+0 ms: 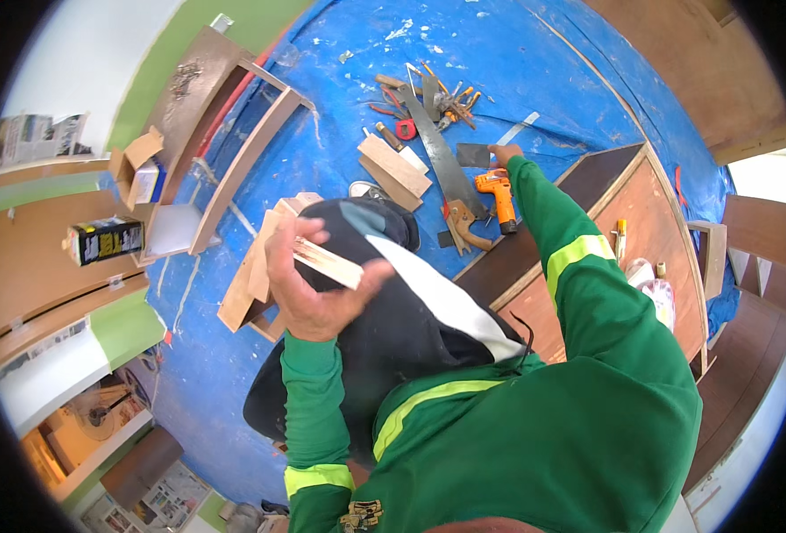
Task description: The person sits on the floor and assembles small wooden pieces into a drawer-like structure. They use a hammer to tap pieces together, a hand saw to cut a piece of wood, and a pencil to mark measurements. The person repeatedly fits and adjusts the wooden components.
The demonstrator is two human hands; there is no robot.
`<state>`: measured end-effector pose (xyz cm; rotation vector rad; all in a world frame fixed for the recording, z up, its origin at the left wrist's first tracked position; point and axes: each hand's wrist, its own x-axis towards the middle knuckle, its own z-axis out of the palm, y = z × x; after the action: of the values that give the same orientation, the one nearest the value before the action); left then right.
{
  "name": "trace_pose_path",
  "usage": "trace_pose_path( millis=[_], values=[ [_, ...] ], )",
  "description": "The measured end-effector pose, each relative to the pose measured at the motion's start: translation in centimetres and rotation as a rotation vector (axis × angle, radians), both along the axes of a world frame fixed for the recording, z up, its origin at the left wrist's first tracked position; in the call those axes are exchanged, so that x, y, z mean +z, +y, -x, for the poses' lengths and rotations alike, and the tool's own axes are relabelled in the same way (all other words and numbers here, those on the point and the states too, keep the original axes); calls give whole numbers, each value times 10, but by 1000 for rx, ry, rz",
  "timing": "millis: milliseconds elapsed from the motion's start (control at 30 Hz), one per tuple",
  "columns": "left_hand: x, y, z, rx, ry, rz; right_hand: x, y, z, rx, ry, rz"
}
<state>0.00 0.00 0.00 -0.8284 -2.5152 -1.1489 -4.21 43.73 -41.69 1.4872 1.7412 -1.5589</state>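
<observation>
My left hand (308, 289) is closed around a short pale wooden strip (329, 264) with brown streaks on its face, held above my dark trousers. Out to the right, my right hand (503, 155) grips the edge of a flat grey rectangular scraper plate (474, 155) above the blue sheet. Just below that hand lies an orange cordless drill (497, 197). A long handsaw (442, 151) with a wooden handle stretches beside it, with pliers (459, 233) near the handle.
A blue tarp (339, 89) covers the floor. Several hand tools and a red tape measure (405, 130) are heaped at the far middle. Wood blocks (394, 173) lie near my shoe. A wooden cabinet (606, 231) stands right; an open wooden frame (242, 169) stands left.
</observation>
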Motion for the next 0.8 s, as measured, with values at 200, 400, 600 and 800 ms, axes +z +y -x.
trace_pose_path(
  millis=[200,400,600,800],
  values=[
    [-43,62,62,37,-589,-607,-25,-21,85,-158,96,-45],
    [-42,67,83,179,-681,-829,-76,-12,111,-314,93,180],
    [-41,63,86,154,-618,-907,-54,-56,108,-246,127,186],
    [-38,64,85,82,-539,-971,20,-68,66,-257,426,384]
  ],
)
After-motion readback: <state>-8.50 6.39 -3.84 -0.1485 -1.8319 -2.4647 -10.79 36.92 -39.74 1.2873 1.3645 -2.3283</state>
